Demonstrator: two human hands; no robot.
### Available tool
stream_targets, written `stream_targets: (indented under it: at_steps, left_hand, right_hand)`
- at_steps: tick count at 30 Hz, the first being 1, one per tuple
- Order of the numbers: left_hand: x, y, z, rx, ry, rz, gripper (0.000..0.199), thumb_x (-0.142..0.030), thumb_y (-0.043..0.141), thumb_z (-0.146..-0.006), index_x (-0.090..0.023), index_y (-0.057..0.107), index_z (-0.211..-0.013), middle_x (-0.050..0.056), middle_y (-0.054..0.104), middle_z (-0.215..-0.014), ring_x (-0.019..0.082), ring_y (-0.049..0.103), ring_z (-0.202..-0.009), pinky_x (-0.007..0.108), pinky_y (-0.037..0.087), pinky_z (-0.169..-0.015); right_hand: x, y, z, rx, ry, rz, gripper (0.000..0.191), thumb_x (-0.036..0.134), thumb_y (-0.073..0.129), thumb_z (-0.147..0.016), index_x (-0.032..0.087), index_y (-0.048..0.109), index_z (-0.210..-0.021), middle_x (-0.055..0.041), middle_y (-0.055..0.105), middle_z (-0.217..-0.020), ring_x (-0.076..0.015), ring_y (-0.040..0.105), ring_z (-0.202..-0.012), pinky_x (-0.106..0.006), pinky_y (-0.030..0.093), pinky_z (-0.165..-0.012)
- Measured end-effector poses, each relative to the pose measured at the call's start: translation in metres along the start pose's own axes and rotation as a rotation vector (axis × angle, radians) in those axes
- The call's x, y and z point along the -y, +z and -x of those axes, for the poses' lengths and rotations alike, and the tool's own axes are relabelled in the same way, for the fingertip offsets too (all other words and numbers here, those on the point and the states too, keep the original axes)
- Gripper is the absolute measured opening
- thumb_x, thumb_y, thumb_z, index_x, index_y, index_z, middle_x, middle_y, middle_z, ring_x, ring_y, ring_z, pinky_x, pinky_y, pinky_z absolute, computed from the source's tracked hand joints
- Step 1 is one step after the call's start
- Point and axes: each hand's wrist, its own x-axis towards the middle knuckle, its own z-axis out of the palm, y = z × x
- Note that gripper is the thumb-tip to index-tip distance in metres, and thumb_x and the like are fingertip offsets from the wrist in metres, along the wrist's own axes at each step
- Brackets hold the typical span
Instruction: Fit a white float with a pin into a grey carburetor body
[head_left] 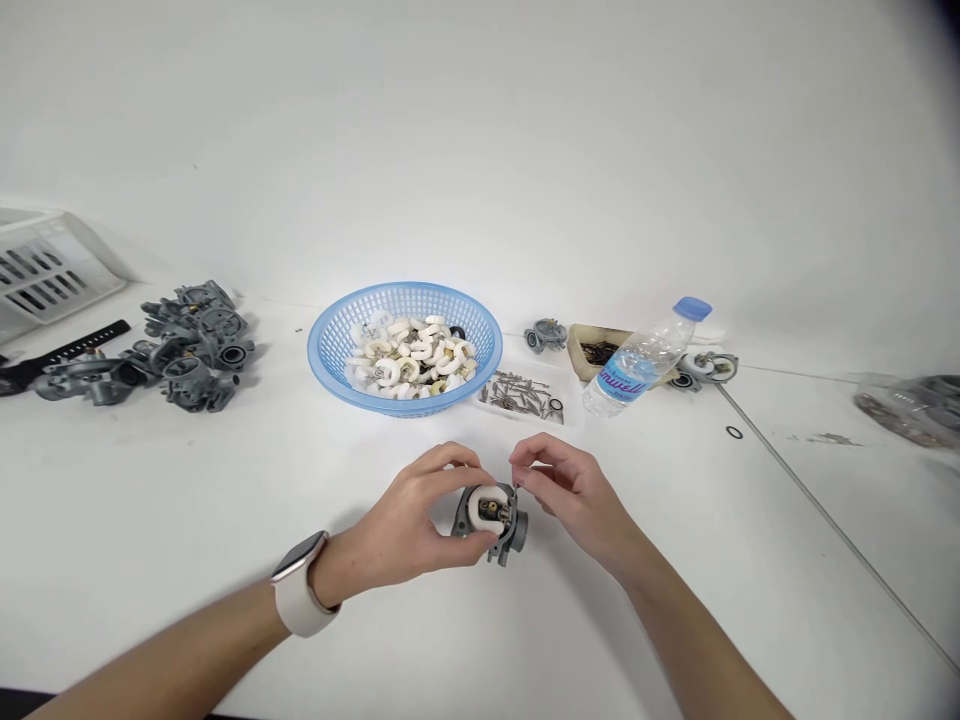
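Note:
A grey metal carburetor point(517, 532) with an exposed brass jet rests on the table in front of me. A white ring-shaped float point(478, 505) sits in its open top. My left hand point(416, 515), wearing a watch, grips the carburetor from the left, thumb on the near side and fingers on the far side. At the carburetor's right edge, thumb and forefinger of my right hand point(566, 490) are pinched together. Something thin may be between those fingertips, too small to make out.
Behind the carburetor stands a blue basket point(319, 365) of white floats, beside a white tray point(571, 408) of small metal pins. A water bottle point(626, 372) leans by a yellowish box point(577, 350). More carburetors point(199, 345) are piled left. A black O-ring point(734, 433) lies right.

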Motion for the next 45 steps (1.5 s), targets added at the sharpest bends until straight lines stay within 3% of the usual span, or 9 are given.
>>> stream_targets:
  at_steps: [9,45]
  left_hand:
    - [0.0015,0.0001,0.0000,0.018,0.002,0.013,0.038,-0.020,0.079,-0.082,-0.023,0.070,-0.119,0.008,0.064,-0.116,0.023,0.066,-0.102,0.037,0.057,-0.092]
    - [-0.0013,-0.0007,0.0008,0.025,-0.018,0.015,0.039,-0.018,0.078,-0.083,-0.023,0.070,-0.121,0.006,0.062,-0.116,0.020,0.065,-0.102,0.032,0.054,-0.092]
  right_hand:
    - [-0.0060,0.0004,-0.0004,0.044,-0.010,0.034,0.008,0.027,0.058,-0.097,0.023,0.064,-0.099,0.0011,0.058,-0.083,-0.0149,0.050,-0.072,-0.029,0.040,-0.066]
    - [-0.0020,-0.0036,0.0009,0.093,0.006,0.049,0.008,0.025,0.057,-0.098,0.024,0.065,-0.098,0.0024,0.056,-0.082,-0.0139,0.045,-0.069,-0.030,0.036,-0.065]
